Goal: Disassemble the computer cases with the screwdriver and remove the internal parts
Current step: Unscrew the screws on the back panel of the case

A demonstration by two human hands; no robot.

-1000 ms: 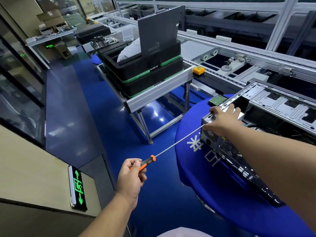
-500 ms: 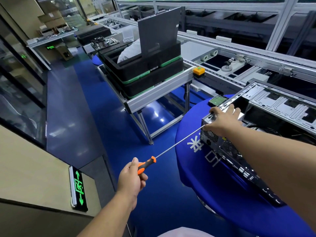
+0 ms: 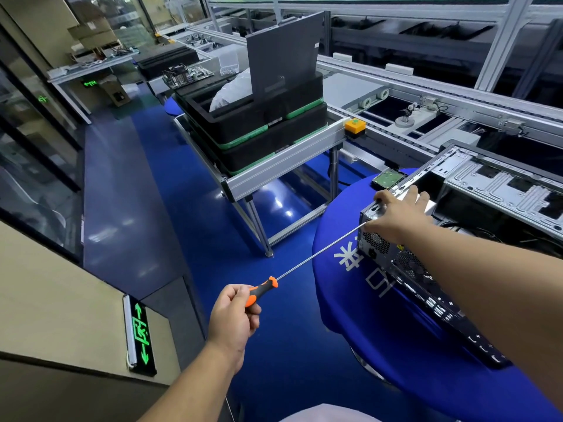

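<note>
The blue round table carries the open computer case, which lies with its rear panel turned to the person and its inner metal frame showing. Behind it stands the conveyor stand with two black trays stacked on it. Just beyond the far corner of the case, a hard drive lies on the table with its green board up, so I judge one internal part is already out.

The right hand rests over the upper rear corner of the case with fingers spread flat, steadying it. The left hand grips the orange and black handle of the long screwdriver; its thin shaft reaches to the rear corner, and the tip goes under the right hand, so I cannot tell if it sits in a screw.

Compared with one second ago, almost nothing has moved: case, tip and right hand stay in place. Only the fingers of the left hand have shifted around the handle. This suggests the person is turning a rear screw by small re-grips, and the screw is probably not yet out.
</note>
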